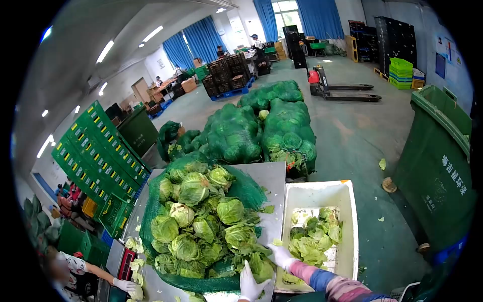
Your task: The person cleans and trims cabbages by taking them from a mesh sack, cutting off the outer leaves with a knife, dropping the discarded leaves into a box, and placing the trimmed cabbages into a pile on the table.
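Green cabbages (193, 226) are heaped on an opened green mesh bag (151, 211) over a metal table (274, 201). At the near right corner of the heap, my white-gloved left hand (251, 284) grips the left side of a leafy cabbage (260, 267), thumb and fingers pointing up along it. My right hand (283, 256), also gloved, is at that cabbage's right side. Its fingers are closed near a pale scrap of cabbage leaf (277, 242). Right of the table, a white foam box (352, 226) holds loose cabbage leaves (314, 241).
Full mesh sacks of cabbages (231, 133) stand beyond the table. A green wheeled bin (432, 166) is at right, a pallet jack (342, 90) farther back. Stacked green crates (98, 151) stand left. A co-worker's gloved hand (125, 285) is by a red-framed scale (126, 264).
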`<action>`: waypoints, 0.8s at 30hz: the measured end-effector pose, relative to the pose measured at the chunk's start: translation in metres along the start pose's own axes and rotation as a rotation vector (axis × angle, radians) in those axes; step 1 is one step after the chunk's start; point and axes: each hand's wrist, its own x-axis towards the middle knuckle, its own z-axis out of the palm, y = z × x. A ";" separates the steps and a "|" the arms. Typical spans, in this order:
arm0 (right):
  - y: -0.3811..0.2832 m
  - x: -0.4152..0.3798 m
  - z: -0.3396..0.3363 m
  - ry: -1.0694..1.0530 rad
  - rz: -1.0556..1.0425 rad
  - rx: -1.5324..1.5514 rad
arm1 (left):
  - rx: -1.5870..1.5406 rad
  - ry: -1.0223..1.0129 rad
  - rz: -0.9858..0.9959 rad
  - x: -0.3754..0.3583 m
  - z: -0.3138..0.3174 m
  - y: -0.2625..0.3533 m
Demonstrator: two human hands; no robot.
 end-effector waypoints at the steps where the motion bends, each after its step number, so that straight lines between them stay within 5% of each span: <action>1: 0.014 -0.011 -0.002 0.065 0.047 0.014 | -0.004 0.009 -0.003 -0.011 0.001 -0.002; 5: 0.092 -0.031 -0.024 0.018 0.410 -0.098 | 0.011 0.093 -0.127 -0.047 0.004 -0.020; 6: 0.065 -0.042 -0.047 -0.077 0.509 -0.239 | 0.057 0.132 -0.102 -0.045 0.002 -0.028; 8: 0.072 -0.049 -0.044 0.021 0.418 -0.185 | -0.168 0.124 -0.270 -0.039 0.008 -0.035; 11: 0.046 -0.055 -0.036 0.382 -0.004 -0.003 | -0.328 -0.011 -0.333 -0.016 0.006 -0.021; 15: 0.014 -0.073 -0.027 0.051 -0.042 -0.050 | -0.279 -0.073 -0.229 -0.007 -0.002 -0.019; 24: 0.003 -0.109 0.004 -0.139 -0.182 -0.166 | -0.228 -0.014 -0.299 -0.017 -0.006 -0.014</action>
